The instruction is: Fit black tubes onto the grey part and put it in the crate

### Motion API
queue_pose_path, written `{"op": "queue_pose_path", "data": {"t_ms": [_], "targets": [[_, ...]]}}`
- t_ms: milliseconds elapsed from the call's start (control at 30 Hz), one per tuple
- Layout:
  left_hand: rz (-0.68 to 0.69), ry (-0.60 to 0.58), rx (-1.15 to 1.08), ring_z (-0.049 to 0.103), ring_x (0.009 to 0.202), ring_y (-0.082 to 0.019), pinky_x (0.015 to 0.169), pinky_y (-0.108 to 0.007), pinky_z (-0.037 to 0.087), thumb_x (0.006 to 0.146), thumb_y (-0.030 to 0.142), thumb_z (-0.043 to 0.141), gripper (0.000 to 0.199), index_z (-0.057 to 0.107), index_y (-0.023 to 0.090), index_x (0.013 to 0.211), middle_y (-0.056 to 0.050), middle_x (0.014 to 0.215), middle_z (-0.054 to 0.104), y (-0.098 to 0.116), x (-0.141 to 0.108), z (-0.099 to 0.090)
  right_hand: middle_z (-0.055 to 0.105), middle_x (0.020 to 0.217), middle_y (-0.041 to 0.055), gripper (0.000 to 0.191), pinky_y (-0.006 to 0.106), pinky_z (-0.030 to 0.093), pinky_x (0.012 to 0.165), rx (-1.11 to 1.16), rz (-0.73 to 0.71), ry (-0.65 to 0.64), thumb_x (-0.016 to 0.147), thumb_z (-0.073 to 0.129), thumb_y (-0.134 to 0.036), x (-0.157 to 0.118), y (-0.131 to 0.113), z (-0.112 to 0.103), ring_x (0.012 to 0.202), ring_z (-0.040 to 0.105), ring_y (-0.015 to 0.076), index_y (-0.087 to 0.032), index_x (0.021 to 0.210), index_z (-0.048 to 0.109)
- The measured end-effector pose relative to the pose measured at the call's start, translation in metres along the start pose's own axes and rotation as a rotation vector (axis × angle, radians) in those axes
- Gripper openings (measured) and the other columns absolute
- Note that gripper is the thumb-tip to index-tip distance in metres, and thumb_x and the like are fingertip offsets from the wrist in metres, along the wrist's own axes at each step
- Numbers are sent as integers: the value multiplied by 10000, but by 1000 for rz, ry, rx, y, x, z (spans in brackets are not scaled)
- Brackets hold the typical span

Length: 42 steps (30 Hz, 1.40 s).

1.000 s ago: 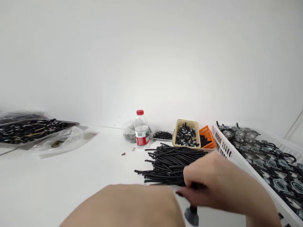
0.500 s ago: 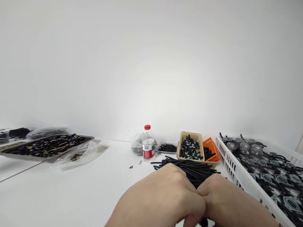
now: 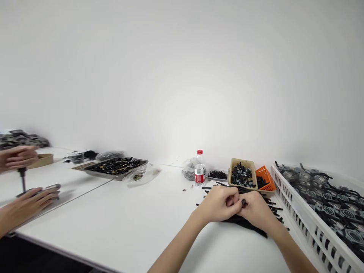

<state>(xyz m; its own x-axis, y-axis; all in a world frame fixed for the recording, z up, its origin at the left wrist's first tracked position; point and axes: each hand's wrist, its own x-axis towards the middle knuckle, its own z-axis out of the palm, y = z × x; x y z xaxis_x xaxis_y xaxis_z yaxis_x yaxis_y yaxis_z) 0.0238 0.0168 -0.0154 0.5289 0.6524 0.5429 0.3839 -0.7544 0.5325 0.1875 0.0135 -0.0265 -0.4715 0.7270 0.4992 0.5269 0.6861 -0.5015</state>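
Item under inspection: a small black part [image 3: 243, 203], located at the meeting point of the two hands, above the near edge of a pile of black tubes [image 3: 251, 225]. The hands are together, fingers curled inward; the right hand [image 3: 254, 207] is closed on the part, and the left hand [image 3: 223, 201] presses against the right. Whether the left fingers also grip the part cannot be determined; most of it is hidden. The pile lies on the white table [image 3: 127, 220], partly covered by the hands. Just beyond it stands a beige basket [image 3: 231, 168] containing black-and-grey fittings, with an orange basket [image 3: 270, 185] of black pieces tilted beside it. To the right, a long white slatted crate [image 3: 298, 201] holds rows of grey and black assemblies. Left of the beige basket are a shallow tray [image 3: 217, 179] of thin black rings, a bottle [image 3: 200, 174] with a red cap, and a clear bag [image 3: 187, 170] of grey contents. Farther left, a clear plastic bag [image 3: 148, 174] lies beside a metal tray [image 3: 105, 174] of mixed black parts. At far left, another person's upper hand [image 3: 21, 157] is at an upright dark tool [image 3: 22, 180]; that person's lower hand [image 3: 36, 201] rests near the table seam.
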Motion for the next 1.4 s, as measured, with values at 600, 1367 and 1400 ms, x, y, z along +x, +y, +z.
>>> {"op": "queue_pose_path", "data": {"t_ms": [600,1367,1400], "targets": [[-24,-26,441,552,918,-208,768,-316,417,898,243,551,97,547,147,906,-73,999,577,-48,-61,115,220,530,-35,531,250,277,481,-38,301,574,881,429,-581,-91,35,77,492,280,141,-210,577,201],[-104,54,290,562,937,-176,821,-268,461,853,156,527,206,616,178,1037,-57,1014,557,-65,-56,130,488,568,-37,131,225,279,549,-127,485,358,803,542,-125,-96,60,81,577,472,148,-176,684,519],[-109,59,280,567,925,-175,810,-264,466,838,158,545,206,617,181,1030,-53,1005,561,-66,-57,131,491,567,-38,118,226,283,551,-123,490,365,800,544,-122,-96,62,81,579,478,151,-178,697,531]]}}
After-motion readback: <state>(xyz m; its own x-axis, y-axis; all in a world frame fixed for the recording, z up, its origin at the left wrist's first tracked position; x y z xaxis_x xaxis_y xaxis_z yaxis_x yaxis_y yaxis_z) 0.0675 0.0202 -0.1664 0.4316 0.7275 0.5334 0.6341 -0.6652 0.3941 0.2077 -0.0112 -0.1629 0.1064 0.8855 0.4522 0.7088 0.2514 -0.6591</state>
